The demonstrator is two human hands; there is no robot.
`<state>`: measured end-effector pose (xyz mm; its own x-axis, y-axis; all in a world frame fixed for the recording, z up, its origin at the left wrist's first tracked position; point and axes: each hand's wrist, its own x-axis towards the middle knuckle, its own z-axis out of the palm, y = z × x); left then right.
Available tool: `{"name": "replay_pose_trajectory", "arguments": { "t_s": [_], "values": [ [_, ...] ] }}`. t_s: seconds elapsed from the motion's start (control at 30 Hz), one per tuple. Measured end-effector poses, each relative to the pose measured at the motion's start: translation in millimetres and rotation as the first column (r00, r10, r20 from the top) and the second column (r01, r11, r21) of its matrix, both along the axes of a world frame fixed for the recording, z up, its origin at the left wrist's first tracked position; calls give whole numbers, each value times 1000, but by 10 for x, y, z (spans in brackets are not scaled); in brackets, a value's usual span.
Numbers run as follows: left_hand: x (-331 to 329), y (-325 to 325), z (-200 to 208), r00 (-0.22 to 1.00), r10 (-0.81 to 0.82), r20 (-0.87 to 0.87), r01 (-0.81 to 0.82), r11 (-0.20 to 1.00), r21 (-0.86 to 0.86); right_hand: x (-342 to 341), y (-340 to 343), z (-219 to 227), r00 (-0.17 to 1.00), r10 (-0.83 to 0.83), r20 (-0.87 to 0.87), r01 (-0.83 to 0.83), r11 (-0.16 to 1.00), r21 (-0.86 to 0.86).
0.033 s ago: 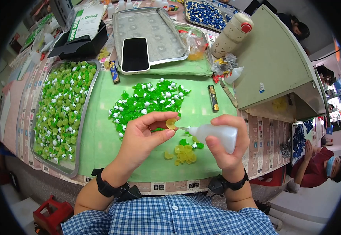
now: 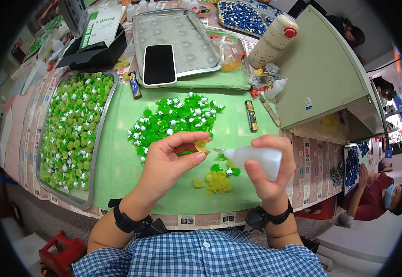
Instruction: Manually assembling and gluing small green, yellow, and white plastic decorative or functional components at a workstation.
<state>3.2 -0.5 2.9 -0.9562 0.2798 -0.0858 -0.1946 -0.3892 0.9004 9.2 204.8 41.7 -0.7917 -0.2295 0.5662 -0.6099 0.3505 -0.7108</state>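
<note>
Currently a yellow cup is pinched in the left hand, just beside the nozzle of a bottle the right hand grips. Loose cups and a heap of green pieces seem left to do; the yellow-green pieces filling the tray look done.

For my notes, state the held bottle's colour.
The bottle is translucent white, clearest in the head view.

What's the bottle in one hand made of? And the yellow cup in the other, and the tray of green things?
The bottle looks like smooth plastic: cloudy white and slightly see-through. The yellow cup seems shiny plastic, maybe rubbery, because it's translucent. The tray is probably metal: its grey rim gleams.
</note>
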Motion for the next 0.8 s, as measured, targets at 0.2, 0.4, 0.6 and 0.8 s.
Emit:
{"name": "replay_pose_trajectory", "arguments": {
  "t_s": [0.2, 0.4, 0.6, 0.8],
  "values": [
    [1, -3, -1, 1000, -14, 19, 14, 1000, -27, 12, 9, 5, 999, -5, 39, 8, 997, -79],
    [2, -4, -1, 1000, -7, -15, 6, 999, -45, -13, 9, -20, 1000, 5, 17, -4, 1000, -23],
    [6, -4, -23, 998, -14, -58, 10, 998, -61, 29, 41, -7, 994, -7, 105, 17, 995, -101],
    [-5, -33, 2, 998, -54, 31, 53, 998, 41, -50, 111, -97, 976, -119, 185, 198, 838, -508]
  ]
}}
